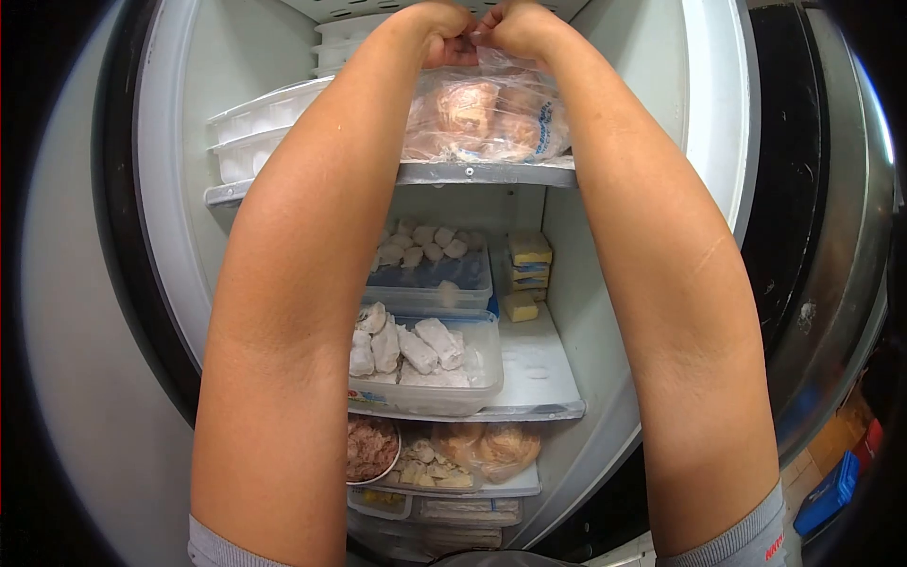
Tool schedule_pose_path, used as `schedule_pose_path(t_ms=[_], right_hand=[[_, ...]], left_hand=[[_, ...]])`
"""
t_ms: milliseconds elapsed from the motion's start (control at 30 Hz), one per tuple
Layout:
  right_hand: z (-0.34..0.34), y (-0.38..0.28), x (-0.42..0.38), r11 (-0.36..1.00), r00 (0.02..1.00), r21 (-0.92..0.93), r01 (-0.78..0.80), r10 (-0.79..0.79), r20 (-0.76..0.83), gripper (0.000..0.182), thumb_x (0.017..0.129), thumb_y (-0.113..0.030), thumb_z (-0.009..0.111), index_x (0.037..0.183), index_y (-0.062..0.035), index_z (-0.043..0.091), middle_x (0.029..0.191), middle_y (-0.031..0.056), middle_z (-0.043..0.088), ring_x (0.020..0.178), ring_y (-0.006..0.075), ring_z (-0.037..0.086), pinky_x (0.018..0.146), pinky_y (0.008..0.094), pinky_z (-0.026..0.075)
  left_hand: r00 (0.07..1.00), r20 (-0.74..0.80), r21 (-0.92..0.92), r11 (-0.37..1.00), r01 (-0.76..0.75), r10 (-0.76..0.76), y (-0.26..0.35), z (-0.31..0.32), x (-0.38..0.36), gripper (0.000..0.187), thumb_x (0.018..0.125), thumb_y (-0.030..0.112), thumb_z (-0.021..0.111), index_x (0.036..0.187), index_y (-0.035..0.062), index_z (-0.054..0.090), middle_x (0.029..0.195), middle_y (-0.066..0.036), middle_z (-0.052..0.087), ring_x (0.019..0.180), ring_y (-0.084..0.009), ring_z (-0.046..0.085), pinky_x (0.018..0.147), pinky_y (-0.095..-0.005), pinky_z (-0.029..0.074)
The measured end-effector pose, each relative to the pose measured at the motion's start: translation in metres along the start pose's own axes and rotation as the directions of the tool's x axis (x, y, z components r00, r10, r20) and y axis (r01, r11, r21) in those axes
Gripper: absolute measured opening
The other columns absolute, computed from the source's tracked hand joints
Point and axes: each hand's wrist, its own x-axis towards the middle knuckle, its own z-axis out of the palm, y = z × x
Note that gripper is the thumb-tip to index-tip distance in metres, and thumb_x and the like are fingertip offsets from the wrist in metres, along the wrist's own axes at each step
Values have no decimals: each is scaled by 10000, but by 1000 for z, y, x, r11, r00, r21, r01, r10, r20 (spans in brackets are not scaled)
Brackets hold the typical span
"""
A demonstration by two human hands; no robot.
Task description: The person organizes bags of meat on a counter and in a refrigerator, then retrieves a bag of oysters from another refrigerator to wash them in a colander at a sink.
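Note:
Both of my arms reach up to the top shelf of an upright fridge or freezer. A clear plastic bag [487, 118] with blue print lies there, with round, brownish food inside that I cannot name for certain. Above it, my left hand [448, 36] is closed with its fingers pinched at the gathered top of the bag. My right hand [515, 30] meets it there, its fingers also closed on the bag's plastic. The fingertips partly overlap, and the exact grip is small in view.
White trays [248, 151] are stacked left of the bag. Below, a plastic container [482, 373] holds white, floury pieces, beside yellow blocks [527, 248]. Lower down are a bowl of minced meat [371, 449] and another bag [501, 446]. A blue box [827, 493] stands on the floor.

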Motion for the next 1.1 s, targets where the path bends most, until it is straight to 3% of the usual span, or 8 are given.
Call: schedule_pose_path(t_ms=[67, 133, 233, 467, 633, 867, 933, 1100], right_hand=[[-9, -13, -18, 999, 999, -27, 30, -30, -11, 150, 772, -184, 734, 807, -39, 714, 737, 145, 665, 633, 245, 561, 622, 402, 475], [-14, -12, -22, 997, 998, -61, 57, -58, -28, 122, 758, -172, 730, 799, -58, 716, 742, 137, 672, 634, 248, 569, 621, 397, 477], [-14, -15, -23, 987, 996, -134, 90, -92, -9, 98, 741, -166, 731, 796, -86, 721, 753, 141, 680, 634, 257, 580, 615, 394, 479], [-20, -17, -25, 971, 987, -188, 146, -129, 99, 95, 737, -153, 719, 814, -98, 727, 757, 126, 690, 655, 253, 605, 627, 392, 491], [-15, -10, -21, 959, 970, -173, 222, -201, 134, 91, 752, -155, 710, 809, -85, 721, 750, 125, 687, 652, 253, 593, 638, 378, 488], [-14, -12, -15, 920, 969, -311, 238, -203, 143, 117, 784, -171, 681, 829, -66, 703, 774, 131, 669, 667, 246, 558, 656, 357, 480], [-10, -5, -8, 911, 972, -339, 234, -206, 116, 123, 790, -179, 675, 829, -65, 701, 774, 130, 664, 672, 244, 557, 659, 353, 480], [11, 21, 17, 943, 984, -283, 173, -155, 87, 226, 811, -262, 673, 866, -46, 711, 790, 124, 672, 697, 237, 569, 690, 370, 495]], left_hand=[[1000, -26, 19, 1000, -5, 6, 2, 3, -16, 205, 965, 85, 402, 898, 80, 595, 698, -49, 572, 610, -178, 532, 559, -337, 490], [994, -99, 66, 997, -44, 50, 4, 5, -27, 135, 951, 51, 512, 1060, -16, 557, 998, -89, 622, 870, -183, 631, 782, -322, 573], [995, -103, 111, 994, -5, 17, 7, 6, -34, 132, 954, 47, 522, 1059, -27, 557, 1022, -86, 623, 921, -180, 649, 874, -335, 593], [997, -59, 281, 958, 62, -48, 7, 9, -42, 139, 947, 56, 538, 1075, 22, 578, 988, -67, 641, 882, -145, 660, 799, -291, 605], [988, -152, 624, 774, 105, -12, 8, 20, -55, 240, 880, 18, 582, 1096, 116, 618, 945, -26, 644, 742, -96, 629, 643, -233, 518], [995, -100, 599, 797, 80, -26, 2, 8, -41, 234, 876, 17, 582, 1098, 84, 612, 975, -34, 639, 760, -106, 620, 656, -238, 519], [992, -124, 523, 850, 69, -5, 1, 4, -36, 88, 835, 81, 647, 915, 47, 648, 842, -30, 643, 670, -110, 612, 574, -253, 494], [990, -132, 430, 903, 15, 46, 2, 10, -46, 97, 825, 92, 668, 902, 32, 668, 851, -22, 655, 694, -108, 619, 597, -238, 483]])
